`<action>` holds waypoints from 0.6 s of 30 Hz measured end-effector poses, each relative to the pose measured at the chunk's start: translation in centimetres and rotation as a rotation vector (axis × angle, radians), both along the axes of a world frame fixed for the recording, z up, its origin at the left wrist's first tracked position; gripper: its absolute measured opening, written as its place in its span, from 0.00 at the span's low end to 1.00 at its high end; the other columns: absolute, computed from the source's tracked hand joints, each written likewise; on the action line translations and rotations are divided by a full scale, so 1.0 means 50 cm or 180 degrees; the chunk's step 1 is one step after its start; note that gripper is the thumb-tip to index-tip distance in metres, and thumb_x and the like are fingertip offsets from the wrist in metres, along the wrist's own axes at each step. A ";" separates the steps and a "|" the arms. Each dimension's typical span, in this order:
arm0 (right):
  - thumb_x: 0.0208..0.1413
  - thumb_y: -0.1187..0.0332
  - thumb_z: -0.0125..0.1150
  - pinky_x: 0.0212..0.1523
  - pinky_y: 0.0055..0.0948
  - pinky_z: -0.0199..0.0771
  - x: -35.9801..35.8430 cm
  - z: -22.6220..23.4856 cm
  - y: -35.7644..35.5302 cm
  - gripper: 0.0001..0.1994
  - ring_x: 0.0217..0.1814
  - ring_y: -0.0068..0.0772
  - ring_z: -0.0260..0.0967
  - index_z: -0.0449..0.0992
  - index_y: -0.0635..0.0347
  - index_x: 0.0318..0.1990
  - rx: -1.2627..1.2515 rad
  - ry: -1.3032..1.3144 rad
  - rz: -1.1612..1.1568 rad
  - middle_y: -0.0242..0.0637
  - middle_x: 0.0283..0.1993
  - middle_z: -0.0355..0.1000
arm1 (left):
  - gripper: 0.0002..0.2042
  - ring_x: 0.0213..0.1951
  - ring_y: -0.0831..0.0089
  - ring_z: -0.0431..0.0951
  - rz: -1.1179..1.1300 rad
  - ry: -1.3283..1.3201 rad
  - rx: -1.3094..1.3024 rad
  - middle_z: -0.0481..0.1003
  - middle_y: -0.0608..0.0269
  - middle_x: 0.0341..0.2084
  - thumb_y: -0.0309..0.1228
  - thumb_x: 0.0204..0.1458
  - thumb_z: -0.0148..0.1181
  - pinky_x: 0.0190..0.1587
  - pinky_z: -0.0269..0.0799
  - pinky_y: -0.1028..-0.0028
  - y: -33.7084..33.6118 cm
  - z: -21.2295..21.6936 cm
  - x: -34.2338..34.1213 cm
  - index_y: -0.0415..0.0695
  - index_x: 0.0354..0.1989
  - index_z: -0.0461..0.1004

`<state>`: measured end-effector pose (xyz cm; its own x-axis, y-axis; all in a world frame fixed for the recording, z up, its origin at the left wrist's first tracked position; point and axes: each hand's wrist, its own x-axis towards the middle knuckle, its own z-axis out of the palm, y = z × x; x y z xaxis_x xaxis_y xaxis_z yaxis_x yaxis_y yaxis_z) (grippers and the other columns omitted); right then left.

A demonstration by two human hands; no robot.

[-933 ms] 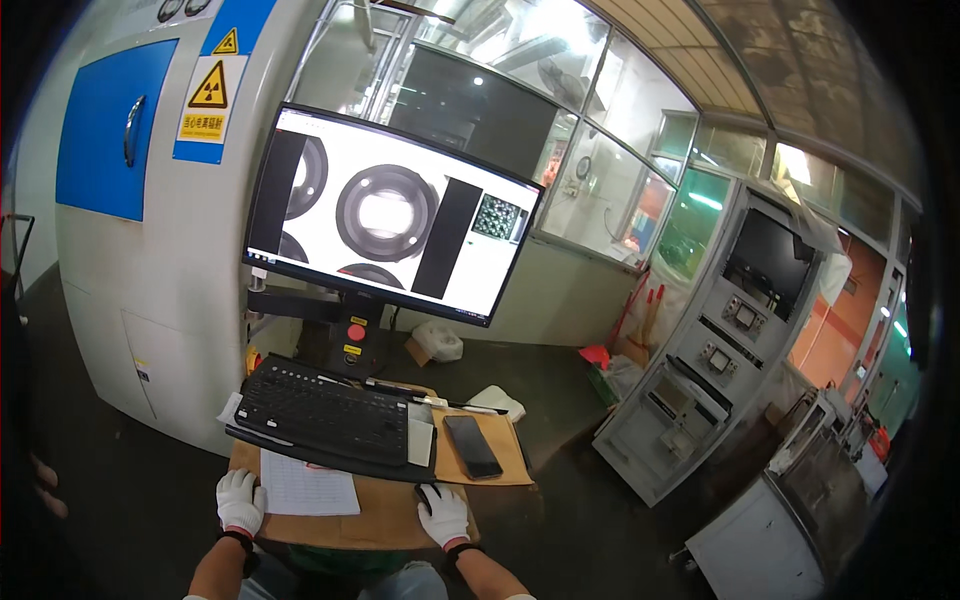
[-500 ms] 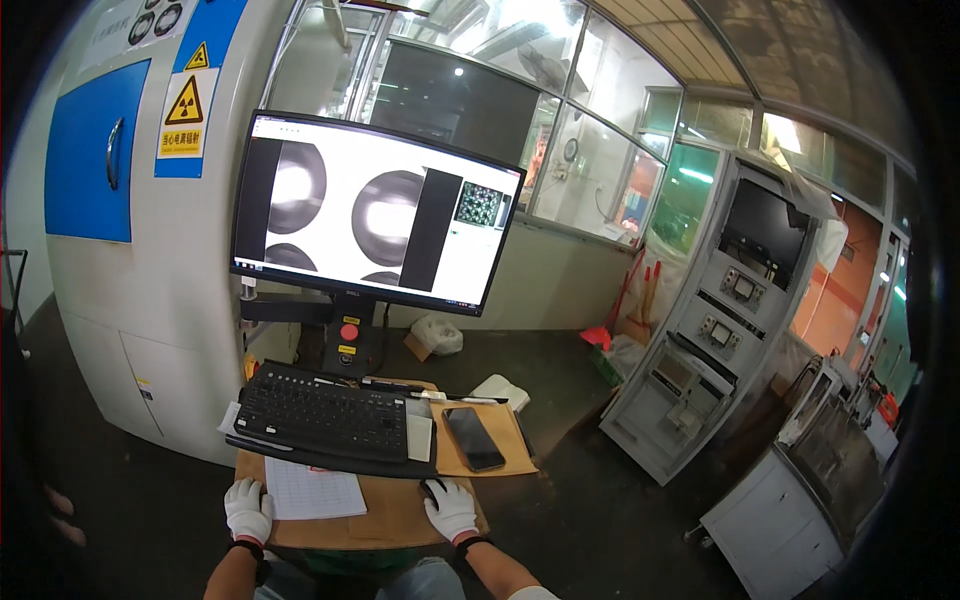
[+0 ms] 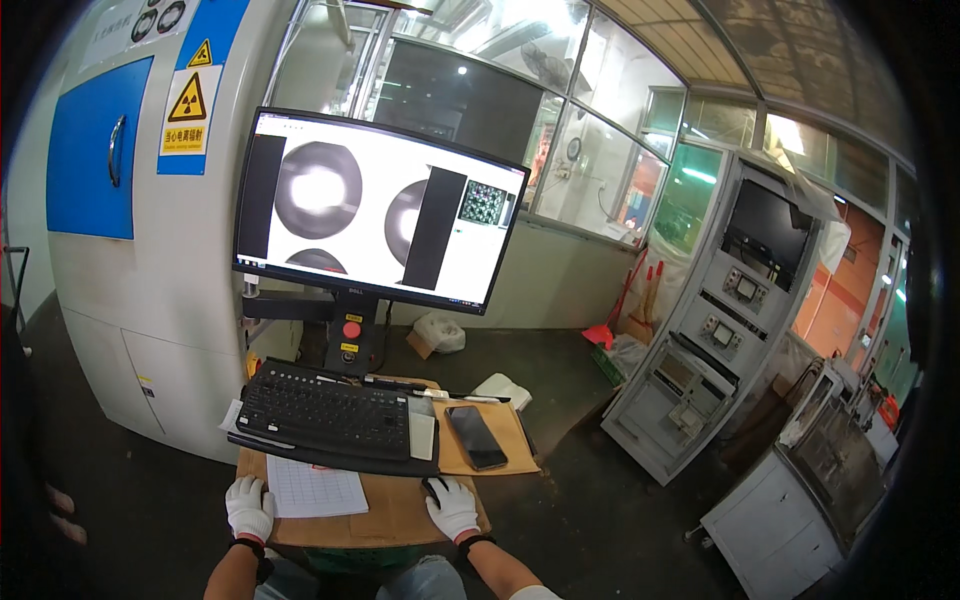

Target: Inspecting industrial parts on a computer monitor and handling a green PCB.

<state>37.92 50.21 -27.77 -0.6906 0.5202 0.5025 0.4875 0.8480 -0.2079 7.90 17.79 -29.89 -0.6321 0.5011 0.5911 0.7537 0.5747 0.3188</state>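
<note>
My right hand, in a white glove, rests over a black computer mouse at the right of a brown cardboard-covered desk. Most of the mouse is hidden under the palm and fingers. At the desk's left edge lies my left hand, also gloved, holding nothing, its thumb apart beside a printed form sheet. A black keyboard sits on a raised tray just beyond. Above it, a monitor displays grey magnified round shapes and a small green thumbnail.
A dark phone lies on a brown envelope right of the keyboard. A red button is below the monitor. The large machine cabinet with a blue door stands left. A grey instrument rack and metal cart stand right.
On the monitor, the round shapes have shifted right, so the left one now shows whole and the right one is cut off. Both hands stay in place.
</note>
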 end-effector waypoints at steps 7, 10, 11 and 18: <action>0.57 0.58 0.64 0.55 0.52 0.74 -0.001 -0.002 0.001 0.24 0.53 0.56 0.72 0.74 0.47 0.62 0.0041 -0.0007 0.0018 0.46 0.58 0.73 | 0.15 0.57 0.49 0.72 -0.0021 -0.0041 -0.0026 0.77 0.52 0.49 0.36 0.49 0.63 0.63 0.65 0.51 -0.001 -0.003 -0.002 0.42 0.44 0.78; 0.58 0.58 0.64 0.56 0.52 0.74 -0.002 -0.003 0.003 0.24 0.54 0.56 0.72 0.74 0.47 0.63 -0.0015 -0.0042 0.0004 0.46 0.59 0.73 | 0.15 0.57 0.49 0.72 -0.0007 0.0001 0.0009 0.77 0.53 0.49 0.36 0.49 0.63 0.63 0.64 0.51 0.000 -0.006 -0.002 0.42 0.44 0.78; 0.58 0.58 0.64 0.56 0.52 0.73 -0.002 -0.003 0.003 0.24 0.54 0.56 0.72 0.74 0.47 0.63 -0.0041 -0.0055 0.0000 0.46 0.59 0.73 | 0.15 0.57 0.49 0.72 0.0002 0.0016 0.0019 0.77 0.53 0.49 0.36 0.49 0.63 0.63 0.64 0.51 0.000 -0.007 -0.002 0.42 0.44 0.78; 0.57 0.58 0.65 0.56 0.53 0.72 -0.002 -0.004 0.002 0.23 0.54 0.58 0.72 0.75 0.47 0.60 -0.0032 0.0061 0.0034 0.47 0.59 0.74 | 0.15 0.57 0.49 0.72 -0.0003 -0.0088 0.0009 0.77 0.53 0.49 0.36 0.49 0.63 0.63 0.64 0.51 0.001 -0.005 -0.001 0.43 0.44 0.78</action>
<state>37.82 50.29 -27.97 -0.6864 0.5180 0.5104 0.4743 0.8509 -0.2257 7.83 17.82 -30.13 -0.6477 0.5001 0.5748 0.7452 0.5731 0.3410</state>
